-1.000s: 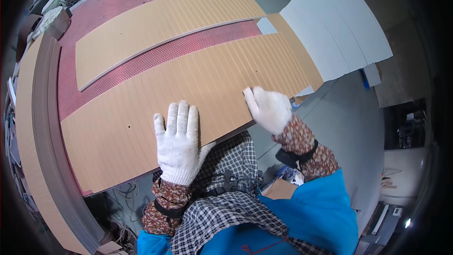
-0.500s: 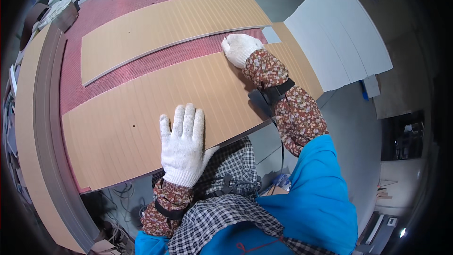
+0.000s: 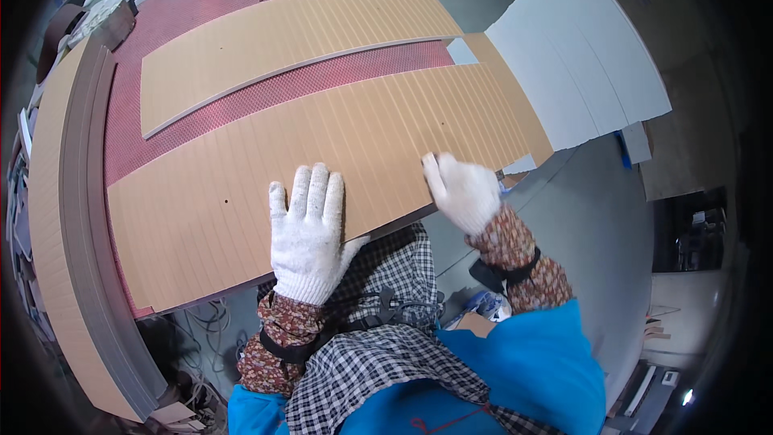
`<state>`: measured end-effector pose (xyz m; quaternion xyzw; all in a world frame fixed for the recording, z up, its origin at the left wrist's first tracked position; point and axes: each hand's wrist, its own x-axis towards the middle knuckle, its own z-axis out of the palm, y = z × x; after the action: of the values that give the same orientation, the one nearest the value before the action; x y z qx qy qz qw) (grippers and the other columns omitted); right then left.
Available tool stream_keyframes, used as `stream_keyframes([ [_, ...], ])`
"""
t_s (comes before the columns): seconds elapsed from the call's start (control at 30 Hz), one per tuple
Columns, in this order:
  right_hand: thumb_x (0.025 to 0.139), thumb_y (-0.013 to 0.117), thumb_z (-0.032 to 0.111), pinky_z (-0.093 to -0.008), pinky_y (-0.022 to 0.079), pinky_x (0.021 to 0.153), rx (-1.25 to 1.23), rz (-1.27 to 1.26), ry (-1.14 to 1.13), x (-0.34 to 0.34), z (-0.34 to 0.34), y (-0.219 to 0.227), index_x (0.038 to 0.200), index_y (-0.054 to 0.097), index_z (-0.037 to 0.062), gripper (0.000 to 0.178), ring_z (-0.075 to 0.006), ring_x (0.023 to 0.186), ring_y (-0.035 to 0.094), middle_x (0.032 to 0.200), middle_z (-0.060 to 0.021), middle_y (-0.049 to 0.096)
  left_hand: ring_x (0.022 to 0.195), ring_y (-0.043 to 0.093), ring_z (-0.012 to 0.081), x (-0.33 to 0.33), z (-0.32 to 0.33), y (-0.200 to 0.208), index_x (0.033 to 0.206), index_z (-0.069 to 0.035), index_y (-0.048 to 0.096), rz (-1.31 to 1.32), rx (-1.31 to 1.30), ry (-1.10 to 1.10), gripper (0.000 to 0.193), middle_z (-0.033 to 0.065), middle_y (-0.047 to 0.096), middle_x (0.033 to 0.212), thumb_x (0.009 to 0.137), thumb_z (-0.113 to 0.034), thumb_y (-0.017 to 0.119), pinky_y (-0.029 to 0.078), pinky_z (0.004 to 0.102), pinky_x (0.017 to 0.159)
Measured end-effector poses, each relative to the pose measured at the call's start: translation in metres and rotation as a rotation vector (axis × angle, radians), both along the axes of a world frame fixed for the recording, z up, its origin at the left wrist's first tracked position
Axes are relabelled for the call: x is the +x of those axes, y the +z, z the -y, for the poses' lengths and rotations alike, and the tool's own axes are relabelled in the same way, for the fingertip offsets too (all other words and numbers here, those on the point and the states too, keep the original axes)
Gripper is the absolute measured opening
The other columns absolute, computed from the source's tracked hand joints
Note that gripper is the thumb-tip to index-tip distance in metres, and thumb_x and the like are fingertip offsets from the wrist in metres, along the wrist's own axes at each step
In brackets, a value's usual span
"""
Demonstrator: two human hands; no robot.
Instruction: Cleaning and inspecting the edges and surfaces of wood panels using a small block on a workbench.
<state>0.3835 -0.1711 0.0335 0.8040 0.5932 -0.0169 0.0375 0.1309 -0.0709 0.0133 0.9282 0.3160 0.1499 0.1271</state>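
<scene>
Grooved tan panel [image 3: 338,145] flat on red mesh table [image 3: 201,24], near edge overhanging. Left hand [image 3: 307,234] gloved, fingers spread wide, pressed flat on it. Right hand [image 3: 463,191] at panel's edge, apparently gripping; second panel [image 3: 274,48] beyond.

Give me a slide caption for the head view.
Gloved left hand flat on a grooved tan panel, right hand at its near edge.

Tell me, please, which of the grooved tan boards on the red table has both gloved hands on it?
The nearer, larger board; left hand lies flat, right hand at its edge. The farther board lies untouched.
</scene>
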Motion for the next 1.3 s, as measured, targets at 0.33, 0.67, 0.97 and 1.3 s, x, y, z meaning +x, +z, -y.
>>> stream_keyframes([
  [0.33,0.106,0.059,0.021,-0.0423,0.051,0.044,0.025,0.100,0.116,-0.034,0.090,-0.012,0.126,0.069,0.0019,0.029,-0.0278,0.059,0.069,0.081,-0.0139,0.066,0.153,0.040,0.0395,0.001,0.002,-0.003,0.154,-0.002,0.048,-0.045,-0.001,0.007,0.100,0.0200,0.049,0.158,0.075,-0.045,0.092,0.025,0.0615,0.127],
  [0.67,0.110,0.058,0.026,-0.0462,0.053,0.049,0.193,-0.056,0.052,-0.040,0.061,-0.004,0.096,0.064,0.0035,0.027,-0.0358,0.056,0.068,0.065,-0.0154,0.066,0.153,0.039,0.0395,0.002,0.000,-0.003,0.154,-0.002,0.048,-0.040,0.005,0.000,0.101,0.0203,0.048,0.159,0.074,-0.046,0.092,0.025,0.0615,0.127],
  [0.97,0.110,0.052,0.031,-0.0487,0.058,0.055,0.120,-0.111,-0.037,-0.022,0.004,0.004,0.093,0.067,0.0025,0.037,-0.0377,0.062,0.073,0.066,-0.0202,0.069,0.153,0.039,0.0398,0.001,-0.001,0.001,0.153,-0.001,0.048,-0.031,-0.020,-0.002,0.099,0.0207,0.048,0.158,0.075,-0.043,0.091,0.025,0.0619,0.127],
  [1.3,0.110,0.044,0.033,-0.0534,0.061,0.084,0.073,-0.122,-0.086,0.020,-0.148,0.009,0.099,0.077,0.0006,0.047,-0.0437,0.093,0.076,0.094,-0.0270,0.076,0.151,0.041,0.0402,-0.001,-0.002,0.000,0.151,0.000,0.049,-0.002,-0.035,-0.013,0.097,0.0207,0.049,0.157,0.075,-0.042,0.091,0.026,0.0638,0.125],
])
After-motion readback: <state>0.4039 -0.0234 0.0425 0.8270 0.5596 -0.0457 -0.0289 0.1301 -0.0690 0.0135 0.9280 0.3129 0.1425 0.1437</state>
